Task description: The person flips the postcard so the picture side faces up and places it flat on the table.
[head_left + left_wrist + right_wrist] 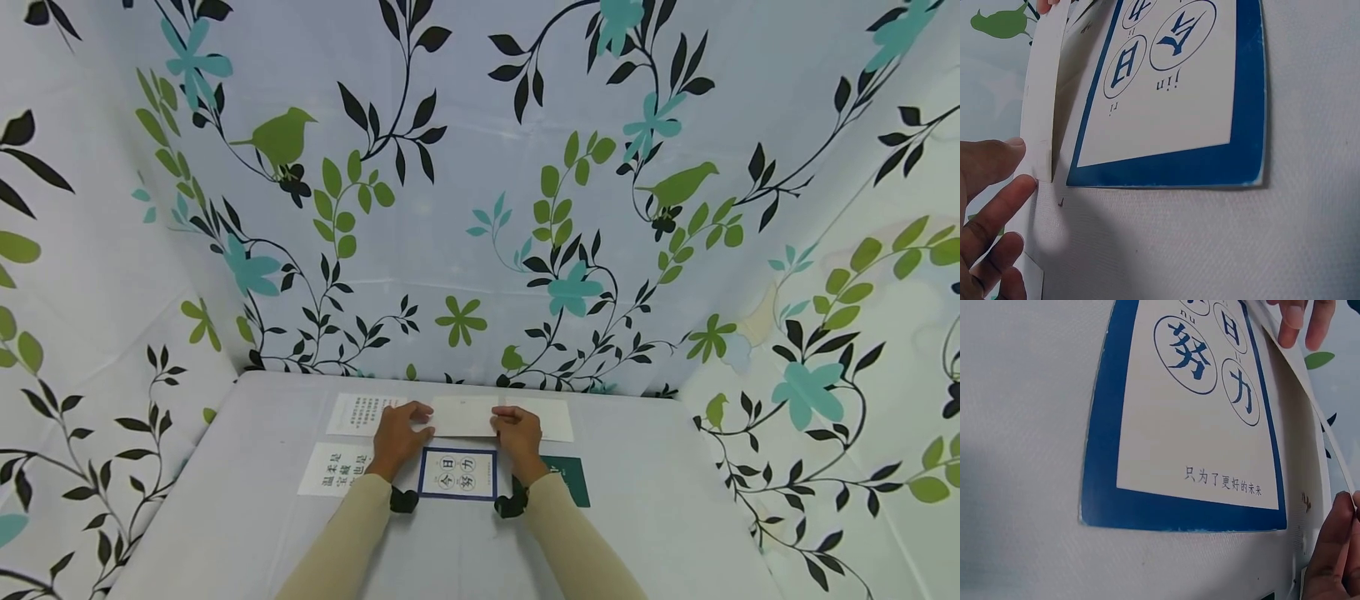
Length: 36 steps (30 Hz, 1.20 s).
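Note:
A cream card (463,417) stands slightly raised at the back, between my two hands. My right hand (517,429) pinches its right end between thumb and fingers; in the right wrist view those fingers (1334,540) meet at the card's edge. At its left end is my left hand (397,437), thumb and index finger apart, their tips at the card's end in the left wrist view. Whether they press on it is hard to tell. In front of the cream card lies a blue-bordered card (458,473) with circled blue characters; neither hand grips it.
White cards with dark writing lie at left, one at the back (356,414) and one nearer (322,468). A pale card (555,419) is at back right, a dark green card (572,481) before it. Patterned cloth (465,250) hangs behind the white table (660,517).

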Each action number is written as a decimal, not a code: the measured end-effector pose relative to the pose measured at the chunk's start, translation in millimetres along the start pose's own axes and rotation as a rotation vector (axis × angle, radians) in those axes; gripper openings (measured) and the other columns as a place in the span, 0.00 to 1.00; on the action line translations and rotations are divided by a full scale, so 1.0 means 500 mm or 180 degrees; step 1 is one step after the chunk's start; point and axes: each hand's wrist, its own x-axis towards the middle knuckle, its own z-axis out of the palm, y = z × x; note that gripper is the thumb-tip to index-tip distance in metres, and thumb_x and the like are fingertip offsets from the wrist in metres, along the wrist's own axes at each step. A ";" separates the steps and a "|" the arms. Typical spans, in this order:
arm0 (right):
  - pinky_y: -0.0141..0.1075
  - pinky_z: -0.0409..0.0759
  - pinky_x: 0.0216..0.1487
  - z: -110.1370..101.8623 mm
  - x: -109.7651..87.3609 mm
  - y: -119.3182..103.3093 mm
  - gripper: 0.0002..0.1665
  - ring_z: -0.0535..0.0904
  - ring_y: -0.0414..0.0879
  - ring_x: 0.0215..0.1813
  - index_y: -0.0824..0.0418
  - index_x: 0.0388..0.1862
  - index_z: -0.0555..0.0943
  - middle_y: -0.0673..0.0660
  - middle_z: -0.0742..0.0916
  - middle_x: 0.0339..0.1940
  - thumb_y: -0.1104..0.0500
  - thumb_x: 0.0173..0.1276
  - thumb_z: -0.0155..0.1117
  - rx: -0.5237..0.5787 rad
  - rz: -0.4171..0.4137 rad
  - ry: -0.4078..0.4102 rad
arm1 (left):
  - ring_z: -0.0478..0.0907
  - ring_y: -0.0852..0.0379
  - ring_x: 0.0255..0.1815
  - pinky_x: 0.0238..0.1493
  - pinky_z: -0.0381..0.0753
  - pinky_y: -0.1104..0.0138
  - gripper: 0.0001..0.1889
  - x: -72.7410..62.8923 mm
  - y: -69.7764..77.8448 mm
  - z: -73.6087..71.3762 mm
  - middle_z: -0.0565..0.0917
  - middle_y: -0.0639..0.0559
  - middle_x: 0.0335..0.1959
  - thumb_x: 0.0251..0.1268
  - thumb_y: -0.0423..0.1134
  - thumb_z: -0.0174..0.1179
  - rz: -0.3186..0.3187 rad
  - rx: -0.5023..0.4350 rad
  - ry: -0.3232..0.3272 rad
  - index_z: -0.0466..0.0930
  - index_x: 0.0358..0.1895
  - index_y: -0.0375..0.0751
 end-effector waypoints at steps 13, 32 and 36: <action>0.39 0.87 0.51 -0.009 0.000 0.002 0.10 0.87 0.47 0.45 0.52 0.50 0.91 0.54 0.92 0.46 0.62 0.72 0.72 0.0236 0.0041 -0.0113 | 0.80 0.45 0.57 0.64 0.72 0.49 0.14 0.004 -0.005 -0.015 0.92 0.47 0.48 0.64 0.35 0.73 0.0080 -0.0141 0.0099 0.89 0.53 0.46; 0.36 0.88 0.50 -0.032 0.013 0.000 0.11 0.88 0.47 0.45 0.52 0.52 0.90 0.54 0.93 0.49 0.60 0.74 0.71 0.0254 0.0010 -0.0518 | 0.81 0.48 0.49 0.55 0.78 0.54 0.10 0.008 0.007 -0.050 0.92 0.49 0.47 0.71 0.32 0.67 0.0039 -0.0236 0.0110 0.92 0.50 0.48; 0.35 0.88 0.49 -0.039 0.015 -0.003 0.10 0.88 0.47 0.46 0.52 0.52 0.90 0.54 0.93 0.50 0.60 0.75 0.70 0.0213 0.0018 -0.0598 | 0.81 0.50 0.47 0.53 0.77 0.56 0.10 0.009 0.010 -0.057 0.93 0.50 0.46 0.71 0.31 0.67 0.0122 -0.0205 0.0157 0.93 0.49 0.47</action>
